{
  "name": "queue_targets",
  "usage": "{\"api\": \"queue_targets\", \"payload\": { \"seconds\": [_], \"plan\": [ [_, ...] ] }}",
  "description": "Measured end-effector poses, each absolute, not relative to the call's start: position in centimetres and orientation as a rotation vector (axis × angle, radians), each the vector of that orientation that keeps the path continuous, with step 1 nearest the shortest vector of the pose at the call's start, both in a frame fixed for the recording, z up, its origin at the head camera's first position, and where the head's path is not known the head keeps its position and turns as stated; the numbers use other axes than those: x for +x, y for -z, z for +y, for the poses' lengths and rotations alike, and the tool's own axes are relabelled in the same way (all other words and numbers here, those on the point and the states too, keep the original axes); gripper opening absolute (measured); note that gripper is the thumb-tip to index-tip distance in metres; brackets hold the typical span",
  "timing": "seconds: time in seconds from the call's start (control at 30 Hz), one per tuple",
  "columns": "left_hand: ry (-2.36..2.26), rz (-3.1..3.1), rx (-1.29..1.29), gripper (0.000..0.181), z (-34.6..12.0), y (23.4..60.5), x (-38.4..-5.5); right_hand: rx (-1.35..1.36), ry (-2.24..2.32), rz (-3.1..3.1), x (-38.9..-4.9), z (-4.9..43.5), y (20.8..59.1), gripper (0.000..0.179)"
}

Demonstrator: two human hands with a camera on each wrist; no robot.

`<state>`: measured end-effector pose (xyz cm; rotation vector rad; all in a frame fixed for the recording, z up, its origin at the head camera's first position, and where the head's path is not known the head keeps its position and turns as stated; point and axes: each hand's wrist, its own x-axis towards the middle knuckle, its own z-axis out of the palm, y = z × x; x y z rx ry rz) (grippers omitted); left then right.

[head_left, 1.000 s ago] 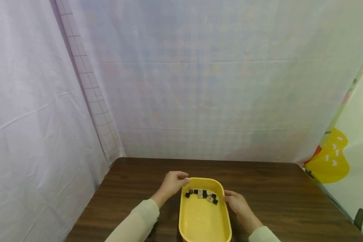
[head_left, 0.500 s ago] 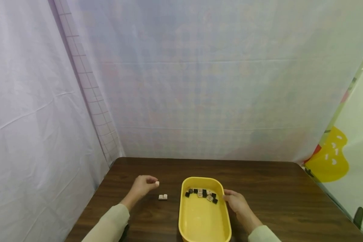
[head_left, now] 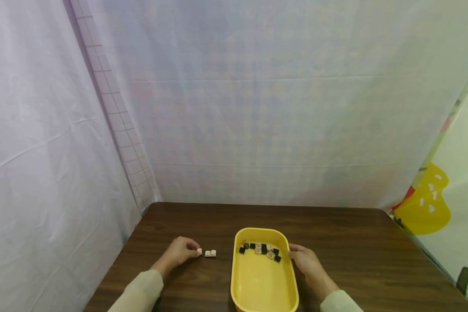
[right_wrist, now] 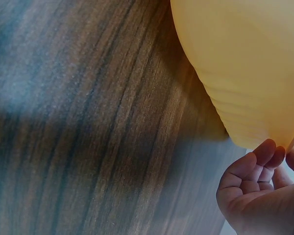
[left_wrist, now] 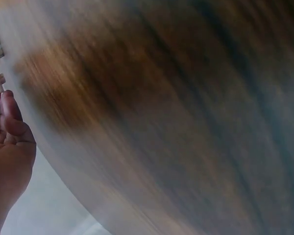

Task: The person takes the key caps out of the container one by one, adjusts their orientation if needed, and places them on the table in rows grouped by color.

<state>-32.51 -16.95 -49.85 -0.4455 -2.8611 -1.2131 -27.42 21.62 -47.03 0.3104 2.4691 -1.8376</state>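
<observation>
My left hand [head_left: 178, 250] pinches a small white keycap [head_left: 199, 251] between thumb and finger, low over the table. Just right of it, two more white keycaps [head_left: 210, 253] sit side by side. In the left wrist view the pinched keycap [left_wrist: 2, 78] shows at the fingertips, at the left edge. A yellow plastic tray [head_left: 263, 281] stands to the right, with several black and pale keycaps [head_left: 264, 249] scattered near its far end. My right hand [head_left: 306, 263] grips the tray's right rim, fingers against the outer wall [right_wrist: 245, 78] in the right wrist view.
The dark wood-grain table [head_left: 355, 242] runs back to a pale hanging sheet [head_left: 257, 130]. A white curtain [head_left: 54, 173] borders the left side. Beyond the right edge hangs a yellow shape [head_left: 425, 208].
My left hand has moved from the tray's far left rim out to the left, then down with a keycap beside the other two. My right hand and the tray stay put.
</observation>
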Motion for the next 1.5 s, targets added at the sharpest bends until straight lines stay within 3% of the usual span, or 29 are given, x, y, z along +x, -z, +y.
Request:
{"api": "queue_targets", "payload": {
  "seconds": [0.47, 1.0, 1.23, 1.5],
  "plan": [
    [1.278, -2.819, -0.559, 0.013, -16.1, 50.2, -32.4, 0.305, 1.818, 2.473, -27.5, 21.7, 47.1, 0.043],
    [1.284, -2.802, -0.511, 0.027, -15.5, 49.7, -32.4, 0.313, 1.81, 2.453, -27.6, 21.7, 47.1, 0.045],
    [1.363, -2.74, -0.466, 0.029, -11.6, 46.0, -33.1, 0.324, 1.835, 2.456, -27.5, 21.7, 47.0, 0.044],
    [1.455, -2.747, -0.641, 0.029, -4.0, 43.2, -33.3, 0.309, 1.868, 2.461, -27.4, 21.6, 47.0, 0.042]
  ]
}}
